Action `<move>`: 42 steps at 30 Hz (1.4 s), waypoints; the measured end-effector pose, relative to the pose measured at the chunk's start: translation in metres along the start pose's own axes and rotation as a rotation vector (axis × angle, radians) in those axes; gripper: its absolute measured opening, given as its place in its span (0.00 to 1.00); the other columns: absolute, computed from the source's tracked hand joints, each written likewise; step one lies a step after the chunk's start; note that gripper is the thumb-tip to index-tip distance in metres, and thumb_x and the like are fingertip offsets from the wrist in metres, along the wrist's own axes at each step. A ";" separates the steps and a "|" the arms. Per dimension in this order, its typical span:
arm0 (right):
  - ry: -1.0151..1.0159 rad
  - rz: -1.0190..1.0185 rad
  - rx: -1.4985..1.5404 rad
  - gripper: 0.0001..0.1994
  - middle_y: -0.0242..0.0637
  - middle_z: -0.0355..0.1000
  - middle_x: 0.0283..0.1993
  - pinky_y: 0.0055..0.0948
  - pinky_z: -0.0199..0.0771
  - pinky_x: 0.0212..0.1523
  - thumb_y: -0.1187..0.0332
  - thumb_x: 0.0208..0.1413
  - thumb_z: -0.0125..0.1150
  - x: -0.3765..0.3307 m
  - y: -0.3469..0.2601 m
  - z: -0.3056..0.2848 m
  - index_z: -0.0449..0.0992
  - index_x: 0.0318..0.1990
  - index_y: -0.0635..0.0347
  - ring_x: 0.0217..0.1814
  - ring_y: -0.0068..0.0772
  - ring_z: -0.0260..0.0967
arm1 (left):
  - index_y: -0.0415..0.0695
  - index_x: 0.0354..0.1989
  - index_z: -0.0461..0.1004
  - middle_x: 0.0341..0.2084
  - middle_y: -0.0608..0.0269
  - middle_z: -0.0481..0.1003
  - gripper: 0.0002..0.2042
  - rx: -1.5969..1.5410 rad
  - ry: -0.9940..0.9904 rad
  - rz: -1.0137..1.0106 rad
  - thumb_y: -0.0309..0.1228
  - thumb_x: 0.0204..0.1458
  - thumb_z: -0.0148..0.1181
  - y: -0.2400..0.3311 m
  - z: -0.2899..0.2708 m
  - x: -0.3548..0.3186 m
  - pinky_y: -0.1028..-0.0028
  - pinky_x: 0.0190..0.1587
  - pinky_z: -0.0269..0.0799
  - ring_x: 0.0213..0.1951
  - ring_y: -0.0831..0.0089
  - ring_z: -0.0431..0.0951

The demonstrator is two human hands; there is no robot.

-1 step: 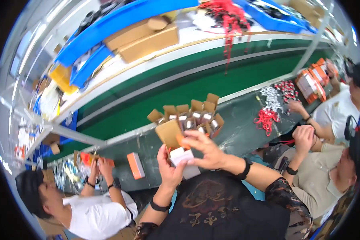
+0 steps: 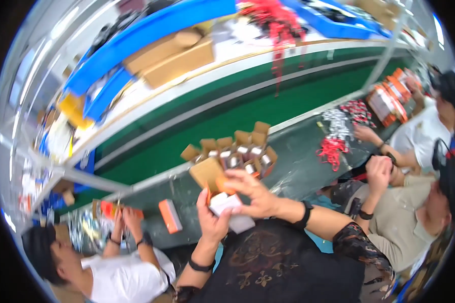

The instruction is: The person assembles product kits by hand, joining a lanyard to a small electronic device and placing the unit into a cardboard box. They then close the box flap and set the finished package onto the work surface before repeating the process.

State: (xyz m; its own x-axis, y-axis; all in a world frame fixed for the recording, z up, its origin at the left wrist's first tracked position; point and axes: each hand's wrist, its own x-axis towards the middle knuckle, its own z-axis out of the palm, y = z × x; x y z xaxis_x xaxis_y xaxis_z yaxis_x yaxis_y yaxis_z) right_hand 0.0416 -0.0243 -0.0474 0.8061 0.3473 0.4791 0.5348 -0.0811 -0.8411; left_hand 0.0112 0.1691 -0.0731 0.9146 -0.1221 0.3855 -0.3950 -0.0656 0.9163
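Observation:
A small white-and-orange box (image 2: 226, 204) is held in front of my chest, its upper end open. My left hand (image 2: 212, 220) wraps round its left side, thumb on the front face. My right hand (image 2: 258, 194) grips it from the right, with the thumb by the white face and the fingers bent over the orange flap (image 2: 221, 183). What lies inside the box is too blurred to tell. Just beyond my hands stands a cluster of open brown boxes (image 2: 265, 160), several with silvery cylindrical items (image 2: 243, 150) upright in them.
A closed orange-and-white box (image 2: 170, 216) lies on the dark bench (image 2: 301, 169) to the left. Red and white cords (image 2: 333, 131) lie to the right. Co-workers sit on both sides. Beyond the green belt (image 2: 227, 121), a shelf holds blue bins (image 2: 151, 38) and hanging red cords (image 2: 279, 45).
The view has shifted slightly, so the background sits a little further left. The held box looks a bit more tilted, and both hands keep their grip.

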 end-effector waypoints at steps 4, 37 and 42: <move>0.082 -0.088 0.032 0.19 0.52 0.58 0.65 0.42 0.63 0.63 0.61 0.50 0.70 0.007 0.008 0.007 0.76 0.49 0.55 0.66 0.51 0.60 | 0.40 0.55 0.61 0.47 0.58 0.66 0.23 -0.058 -0.135 -0.166 0.28 0.54 0.64 0.029 -0.006 0.014 0.69 0.53 0.68 0.49 0.70 0.70; 0.123 0.259 0.201 0.11 0.43 0.78 0.47 0.31 0.75 0.52 0.72 0.57 0.59 -0.012 0.022 0.016 0.82 0.46 0.62 0.51 0.35 0.76 | 0.36 0.67 0.60 0.61 0.55 0.68 0.32 -0.246 -0.277 -0.421 0.15 0.50 0.61 0.000 -0.020 0.016 0.65 0.67 0.60 0.64 0.65 0.67; 0.036 0.302 0.237 0.17 0.43 0.71 0.59 0.33 0.65 0.62 0.74 0.60 0.58 -0.003 -0.001 0.000 0.77 0.57 0.63 0.62 0.35 0.68 | 0.40 0.63 0.63 0.54 0.58 0.72 0.26 -0.305 -0.203 -0.498 0.19 0.55 0.61 0.031 -0.012 0.032 0.72 0.58 0.70 0.56 0.72 0.73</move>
State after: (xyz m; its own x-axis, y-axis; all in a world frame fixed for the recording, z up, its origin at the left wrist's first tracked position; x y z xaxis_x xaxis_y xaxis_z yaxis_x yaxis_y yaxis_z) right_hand 0.0386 -0.0249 -0.0483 0.9291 0.3072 0.2058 0.2019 0.0447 -0.9784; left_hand 0.0291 0.1752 -0.0312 0.9363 -0.3374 -0.0972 0.1451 0.1197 0.9821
